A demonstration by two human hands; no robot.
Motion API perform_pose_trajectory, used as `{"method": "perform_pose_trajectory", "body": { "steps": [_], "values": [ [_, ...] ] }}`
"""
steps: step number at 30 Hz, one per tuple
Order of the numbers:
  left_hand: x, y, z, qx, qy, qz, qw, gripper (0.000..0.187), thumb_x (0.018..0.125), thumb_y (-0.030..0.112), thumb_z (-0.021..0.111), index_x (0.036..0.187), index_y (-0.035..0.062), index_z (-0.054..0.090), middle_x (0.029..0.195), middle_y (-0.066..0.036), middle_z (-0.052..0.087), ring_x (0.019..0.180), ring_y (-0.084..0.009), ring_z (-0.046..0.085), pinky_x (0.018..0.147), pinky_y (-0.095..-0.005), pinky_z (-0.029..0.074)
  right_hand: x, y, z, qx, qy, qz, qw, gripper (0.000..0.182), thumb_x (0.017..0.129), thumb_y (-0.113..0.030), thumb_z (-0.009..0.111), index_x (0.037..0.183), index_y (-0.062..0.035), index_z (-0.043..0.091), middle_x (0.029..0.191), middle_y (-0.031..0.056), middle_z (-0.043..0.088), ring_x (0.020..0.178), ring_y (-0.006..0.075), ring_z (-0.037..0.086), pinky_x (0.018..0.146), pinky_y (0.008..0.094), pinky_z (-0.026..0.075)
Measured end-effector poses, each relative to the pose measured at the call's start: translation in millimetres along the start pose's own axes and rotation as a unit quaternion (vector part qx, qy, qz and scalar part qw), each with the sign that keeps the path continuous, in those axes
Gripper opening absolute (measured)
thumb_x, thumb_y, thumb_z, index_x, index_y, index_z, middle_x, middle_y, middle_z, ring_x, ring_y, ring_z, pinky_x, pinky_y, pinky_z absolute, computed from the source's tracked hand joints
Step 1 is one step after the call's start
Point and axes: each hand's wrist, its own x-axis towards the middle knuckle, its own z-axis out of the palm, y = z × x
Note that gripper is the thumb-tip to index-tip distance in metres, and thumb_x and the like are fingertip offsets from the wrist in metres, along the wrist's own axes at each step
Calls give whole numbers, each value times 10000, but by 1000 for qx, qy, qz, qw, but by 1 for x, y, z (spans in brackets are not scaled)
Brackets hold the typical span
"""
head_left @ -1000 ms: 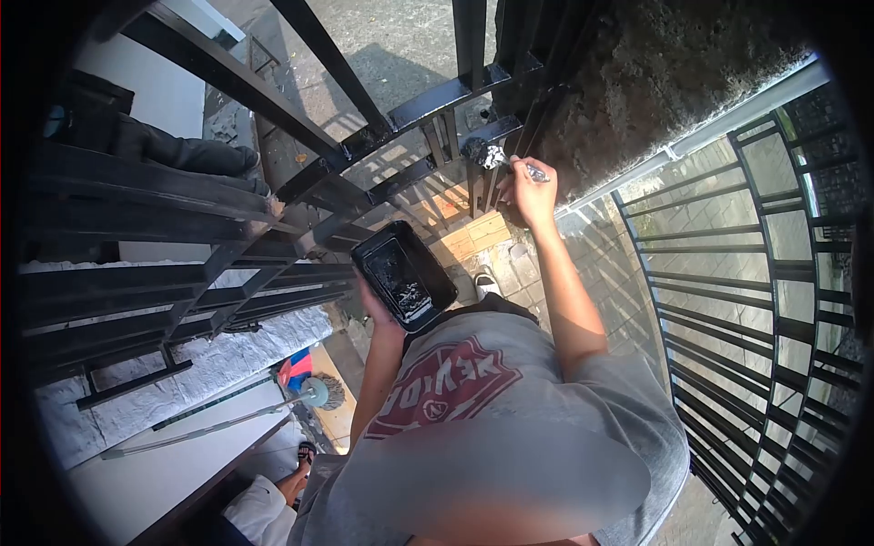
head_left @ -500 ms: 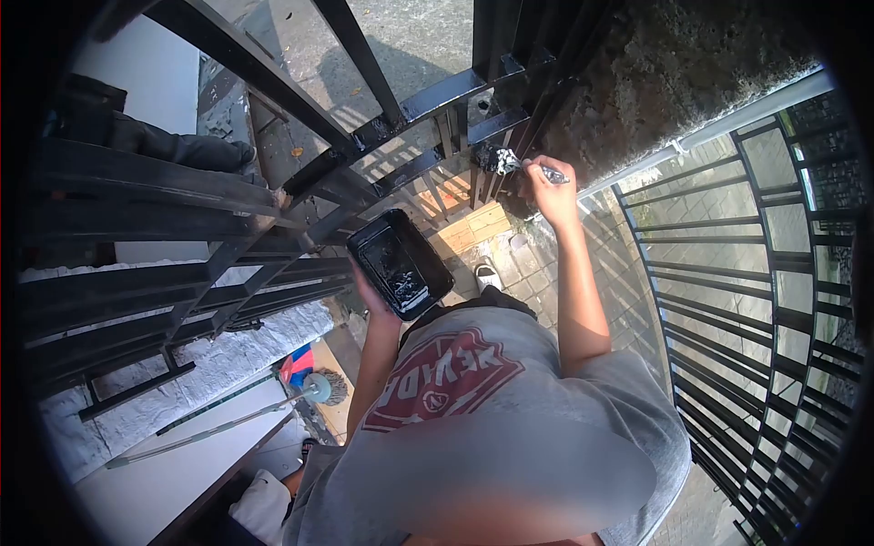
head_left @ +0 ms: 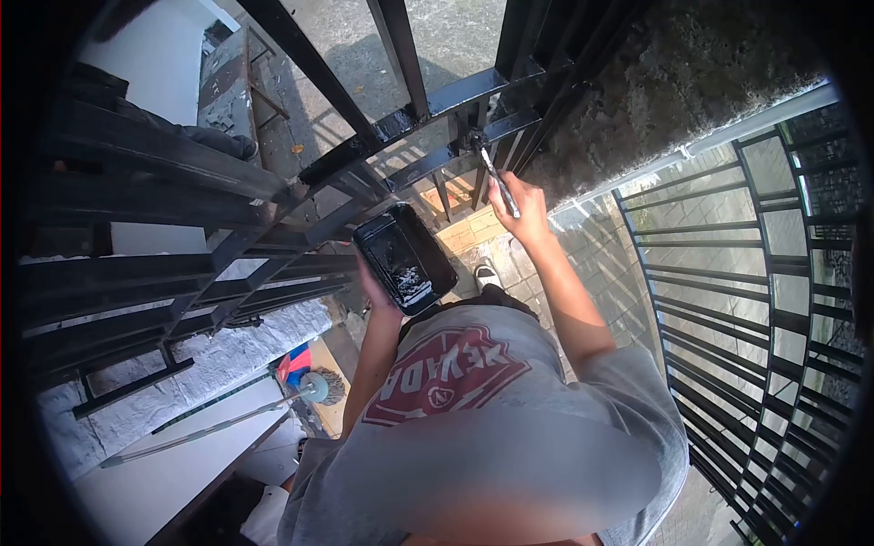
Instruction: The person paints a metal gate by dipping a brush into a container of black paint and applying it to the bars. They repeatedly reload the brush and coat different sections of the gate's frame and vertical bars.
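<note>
My left hand [head_left: 378,289] holds a black rectangular tray [head_left: 405,258] from its left side, with wet black paint and pale glare inside. In my right hand [head_left: 522,209] is a slim paintbrush [head_left: 497,178], its fingers closed round the handle. The dark bristles touch the lower rail [head_left: 510,126] of the black metal fence, near an upright bar. Glossy black coats the upper rail [head_left: 464,91] just beyond. My left fingertips are hidden under the tray.
A rough stone wall [head_left: 637,109] rises at the right, beside a white pipe [head_left: 719,134] and a curved black fence [head_left: 719,346]. A mop [head_left: 323,387] lies lower left. Another person's dark-clothed leg [head_left: 214,141] shows upper left; someone in white [head_left: 264,514] is partly visible at bottom.
My right hand has moved left and down, and the brush has turned so its bristles meet the rail. The fence has shifted slightly in view. The tray remains in my left hand.
</note>
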Motion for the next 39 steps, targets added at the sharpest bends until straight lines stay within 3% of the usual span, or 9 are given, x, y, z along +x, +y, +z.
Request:
{"method": "perform_pose_trajectory", "body": {
  "steps": [9, 13, 16, 18, 20, 23, 28, 36, 39],
  "values": [
    [6, 3, -13, 29, 25, -35, 999, 654, 1047, 609, 399, 1409, 98, 586, 1337, -122, 663, 1162, -307, 665, 1009, -457, 536, 27, -11, -19, -120, -136, 64, 981, 312, 934, -345, 651, 895, -40, 704, 690, 247, 647, 754, 443, 681, 695, 523, 545],
    [0, 7, -8, 26, 28, -21, 999, 658, 1048, 609, 395, 1426, 98, 570, 1358, -124, 650, 1175, -310, 659, 1012, -458, 536, 23, -34, -51, -169, -75, 103, 977, 327, 878, -350, 691, 845, -28, 740, 700, 243, 669, 736, 440, 690, 704, 495, 565],
    [-2, 10, -10, 11, 18, -16, 1000, 658, 1053, 601, 389, 1443, 97, 553, 1378, -128, 636, 1188, -313, 654, 1021, -461, 535, 6, -8, -54, -71, 27, 181, 981, 299, 887, -301, 707, 831, -9, 740, 666, 245, 649, 670, 436, 681, 647, 455, 560],
    [-6, 10, -11, -7, -1, -13, 1000, 663, 1050, 604, 394, 1449, 97, 547, 1385, -129, 632, 1194, -314, 652, 1026, -466, 536, -11, 21, -44, 103, 66, 291, 949, 299, 958, -241, 696, 816, 20, 731, 585, 138, 666, 510, 204, 668, 538, 357, 519],
    [-7, 9, -11, -16, -16, -18, 1000, 661, 1051, 593, 399, 1450, 85, 540, 1392, -141, 625, 1210, -324, 644, 1041, -477, 529, -21, 30, -36, 211, 95, 396, 888, 337, 982, -240, 679, 822, 53, 722, 586, 109, 679, 511, 145, 667, 517, 321, 514],
    [-8, 9, -14, -19, -22, -27, 999, 652, 1055, 568, 402, 1445, 61, 534, 1399, -164, 615, 1233, -343, 631, 1061, -497, 517, -39, 64, -2, 49, 61, 350, 934, 346, 977, -238, 672, 834, 74, 718, 608, 135, 697, 522, 185, 700, 513, 320, 547],
    [-11, 6, 0, 9, -13, -55, 998, 652, 1058, 589, 391, 1461, 99, 538, 1385, -131, 634, 1204, -316, 649, 1031, -471, 535, 0, 22, 21, 169, -57, 383, 906, 372, 976, -222, 634, 733, 52, 699, 594, 127, 701, 499, 185, 694, 491, 321, 545],
    [-12, 4, -3, 33, -1, -18, 999, 696, 1044, 624, 406, 1469, 85, 522, 1405, -142, 613, 1232, -319, 632, 1054, -473, 521, 45, -46, -13, 336, 100, 308, 885, 332, 1005, -174, 624, 754, 40, 668, 574, 92, 675, 463, 123, 631, 440, 292, 478],
    [-16, 4, -8, 12, 4, -11, 1000, 690, 1048, 596, 403, 1467, 58, 511, 1405, -170, 607, 1233, -344, 631, 1053, -487, 526, 37, -44, -25, 133, 65, 205, 968, 297, 956, -209, 667, 758, 12, 678, 565, 140, 646, 470, 249, 642, 475, 325, 494]
  ]
}}
